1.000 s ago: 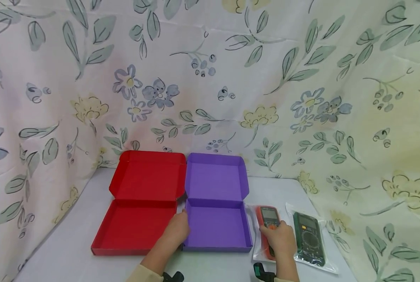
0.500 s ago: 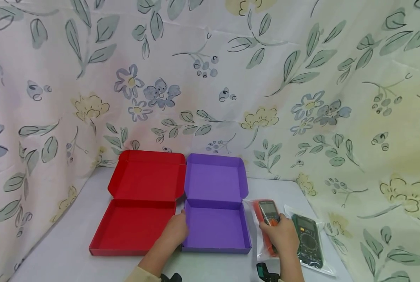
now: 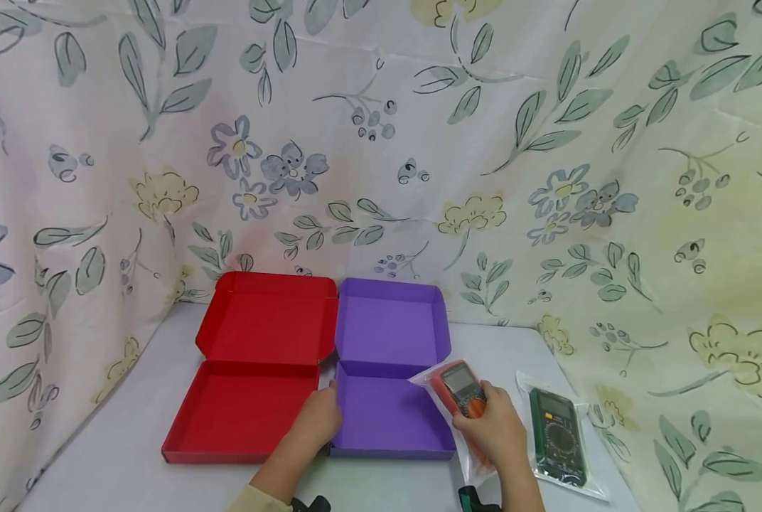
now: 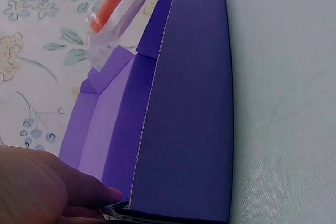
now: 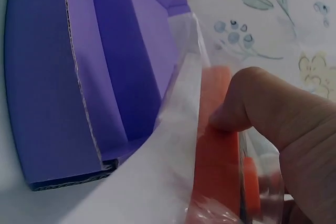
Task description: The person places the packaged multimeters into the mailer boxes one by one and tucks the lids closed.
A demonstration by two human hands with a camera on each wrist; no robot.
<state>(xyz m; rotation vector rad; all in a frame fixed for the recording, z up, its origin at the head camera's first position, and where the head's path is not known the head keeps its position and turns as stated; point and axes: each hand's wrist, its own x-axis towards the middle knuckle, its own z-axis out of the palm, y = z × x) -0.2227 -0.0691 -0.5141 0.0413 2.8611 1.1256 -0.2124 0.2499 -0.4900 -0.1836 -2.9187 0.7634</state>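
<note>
My right hand (image 3: 497, 427) grips an orange-cased multimeter (image 3: 460, 390) in a clear plastic bag, tilted to the left, its bag overlapping the right wall of the open purple box (image 3: 387, 421). In the right wrist view, the thumb presses the orange side (image 5: 216, 153) through the plastic, and the bag hangs close by the box's front corner. My left hand (image 3: 320, 419) pinches the left wall of the purple box; in the left wrist view its fingers (image 4: 86, 190) are at the front corner. The inside of the purple box shows bare.
An open red box (image 3: 247, 412) stands left of the purple one, lid raised against the floral cloth (image 3: 355, 171). On the right, a dark green multimeter (image 3: 556, 437) in a clear bag lies on the white table (image 3: 509, 345).
The orange multimeter has been lifted off the table and moved left to the purple box's right edge, tilting left. The left hand holds its place. The green multimeter stays put.
</note>
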